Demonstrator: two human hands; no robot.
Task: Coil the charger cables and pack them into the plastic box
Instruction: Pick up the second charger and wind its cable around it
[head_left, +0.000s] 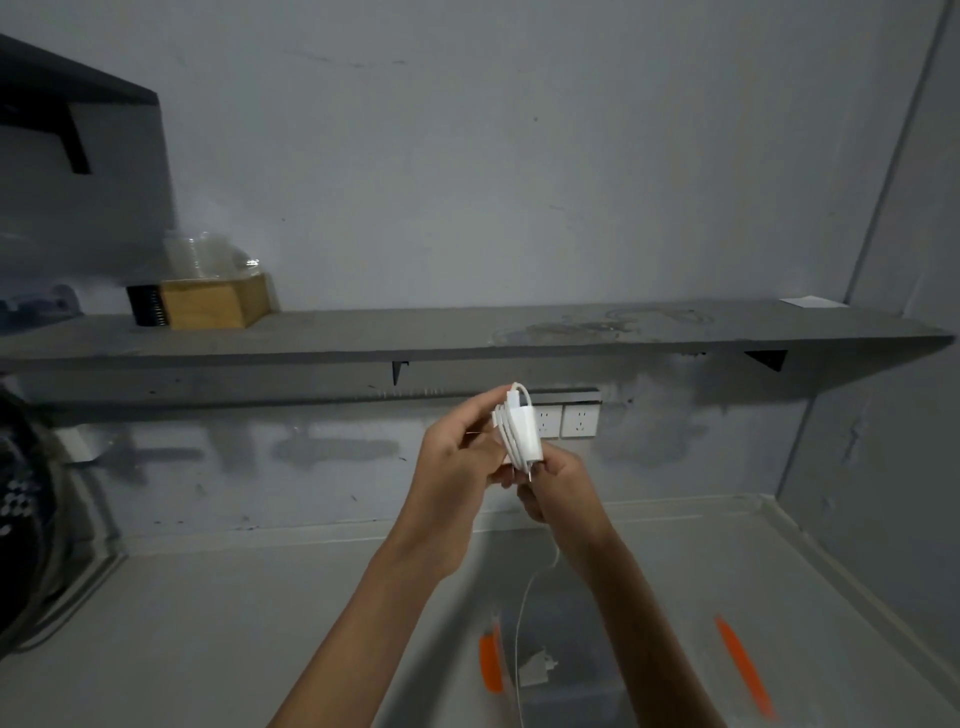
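Grey wall (467, 156), long grey shelf (363, 332) across it, grey counter (208, 623) below. Both hands are raised above the counter, in front of the wall sockets (576, 421). The left hand (452, 467) pinches a white charger (524, 431) with its fingers curled round it, and cable turns are wound on the block. The right hand (561, 488) is curled at the charger's lower end and grips the cable there. The loose cable (524, 597) hangs down from the hands to the clear plastic box (597, 696) at the counter's near edge. The box has orange latches (491, 662). A second white charger (535, 670) lies inside the box. A wooden box (213, 301) sits at the shelf's left end.
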